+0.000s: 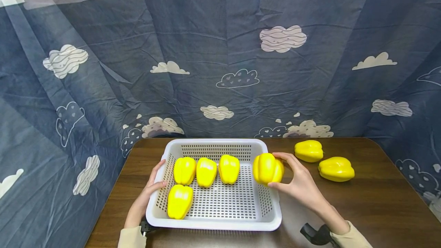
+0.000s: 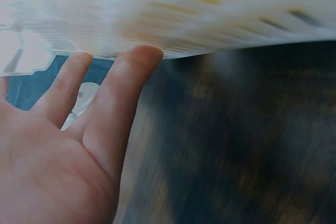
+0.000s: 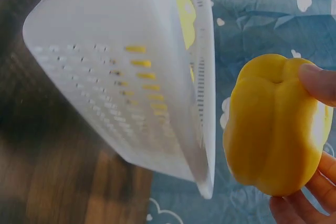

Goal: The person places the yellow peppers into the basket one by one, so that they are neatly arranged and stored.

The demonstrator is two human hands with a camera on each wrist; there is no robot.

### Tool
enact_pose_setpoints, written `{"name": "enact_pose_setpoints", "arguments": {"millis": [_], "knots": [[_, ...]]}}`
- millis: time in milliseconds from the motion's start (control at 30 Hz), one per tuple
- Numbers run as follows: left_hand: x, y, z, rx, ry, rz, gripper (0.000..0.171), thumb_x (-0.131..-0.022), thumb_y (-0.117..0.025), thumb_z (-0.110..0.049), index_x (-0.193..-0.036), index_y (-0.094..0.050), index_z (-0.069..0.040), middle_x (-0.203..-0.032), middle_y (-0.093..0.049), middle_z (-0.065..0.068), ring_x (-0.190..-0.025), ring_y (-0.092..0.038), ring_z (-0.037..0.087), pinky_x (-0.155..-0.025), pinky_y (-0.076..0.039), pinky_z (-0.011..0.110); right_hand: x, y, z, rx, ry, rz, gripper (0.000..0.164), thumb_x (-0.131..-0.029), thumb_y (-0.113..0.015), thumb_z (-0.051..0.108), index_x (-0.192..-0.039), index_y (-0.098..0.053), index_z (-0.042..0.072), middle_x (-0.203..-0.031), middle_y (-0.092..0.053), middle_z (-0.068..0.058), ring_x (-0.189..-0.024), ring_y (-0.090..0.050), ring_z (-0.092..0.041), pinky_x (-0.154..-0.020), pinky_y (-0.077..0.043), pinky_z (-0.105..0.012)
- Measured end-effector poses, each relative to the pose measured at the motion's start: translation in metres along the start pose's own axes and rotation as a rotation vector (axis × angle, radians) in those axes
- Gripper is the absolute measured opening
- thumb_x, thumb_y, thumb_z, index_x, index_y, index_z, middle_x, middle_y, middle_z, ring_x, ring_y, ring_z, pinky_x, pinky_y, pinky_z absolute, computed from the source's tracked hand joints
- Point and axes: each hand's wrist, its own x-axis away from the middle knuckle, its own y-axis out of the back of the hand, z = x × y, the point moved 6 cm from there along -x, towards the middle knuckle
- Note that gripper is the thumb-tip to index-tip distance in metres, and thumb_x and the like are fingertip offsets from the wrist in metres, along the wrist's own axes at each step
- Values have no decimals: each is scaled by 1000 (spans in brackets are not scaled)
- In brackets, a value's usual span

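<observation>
A white plastic basket (image 1: pixel 213 224) with slotted walls stands on the wooden table. My left hand (image 1: pixel 149 192) holds its left rim, with the thumb over the edge; in the left wrist view, fingers (image 2: pixel 113 108) reach up against the outer wall. Over the basket's right end, my right hand (image 1: pixel 298 177) grips a yellow bell pepper (image 1: pixel 267 168) between thumb and fingers. The right wrist view has this pepper (image 3: pixel 275 124) above the rim level, beside the basket wall (image 3: pixel 105 19). Inside the basket lie several yellow peppers: three in a row at the back, another pepper (image 1: pixel 180 201) at front left.
Two more yellow bell peppers, one farther back (image 1: pixel 309 150) and one nearer (image 1: pixel 336 169), lie on the table (image 1: pixel 372 206) right of the basket. Behind the table hangs a dark blue curtain (image 1: pixel 206 33) with a cloud pattern.
</observation>
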Motion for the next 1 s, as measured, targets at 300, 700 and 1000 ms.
{"name": "enact_pose_setpoints", "arguments": {"millis": [300, 700, 1000], "knots": [[0, 0, 0, 12, 2, 11, 71, -92, -42, -12, -151, -8, -31, -156, -2, 11, -135, -17, 44, -99, -29, 58, -1, -19, 10, -26, -15, 51, 79, -60, -91, 16, -128, -53, 6, -123, -55, -4, -110, -53, -21, -94, -42, -25], [0, -1, 0, 7, 2, 9, 70, -92, -41, -12, -151, -8, -31, -156, -2, 10, -135, -17, 44, -99, -29, 58, -7, -45, 23, -90, -68, 120, 78, -60, -91, 14, -128, -53, 9, -126, -54, -6, -115, -52, -27, -93, -42, -51], [0, -1, -1, 24, -15, 32, 71, -92, -41, -11, -151, -7, -30, -156, 1, 12, -136, -14, 46, -98, -29, 57, -8, -61, 33, -124, -67, 130, 79, -59, -91, 14, -128, -53, 8, -126, -55, -3, -114, -53, -23, -93, -43, -48]]}}
